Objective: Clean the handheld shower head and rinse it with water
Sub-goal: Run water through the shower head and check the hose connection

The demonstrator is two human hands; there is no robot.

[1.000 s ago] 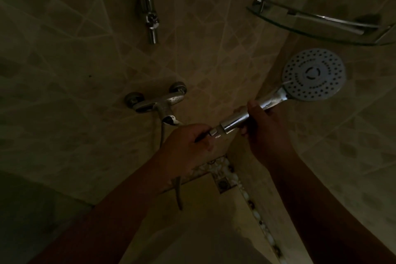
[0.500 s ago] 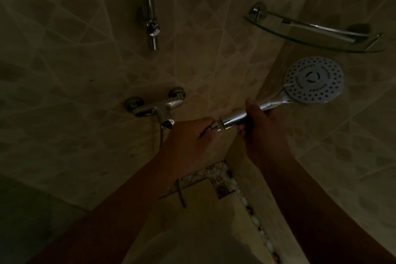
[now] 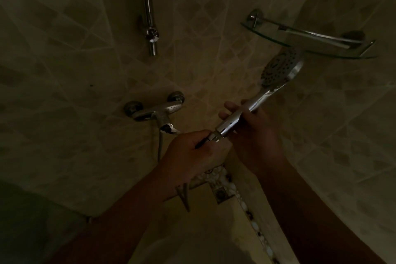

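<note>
The chrome handheld shower head (image 3: pixel 280 70) points up and to the right, its round spray face turned partly edge-on. My right hand (image 3: pixel 255 133) grips its handle from below, fingertips showing on the left side. My left hand (image 3: pixel 190 152) holds the hose nut at the handle's lower end, fingers curled round it. The hose (image 3: pixel 159 146) hangs from the wall mixer tap (image 3: pixel 156 110) and loops below my left wrist.
A vertical chrome slide rail (image 3: pixel 147 10) with its bracket is fixed to the tiled wall above the tap. A glass corner shelf (image 3: pixel 310 38) with a chrome rail sits just above the shower head. A pebble-mosaic strip (image 3: pixel 222 180) runs along the corner below.
The shower head has rotated: its spray face, earlier facing me flat, now shows at a steep angle and sits higher, close under the glass shelf. Both hands kept their grips.
</note>
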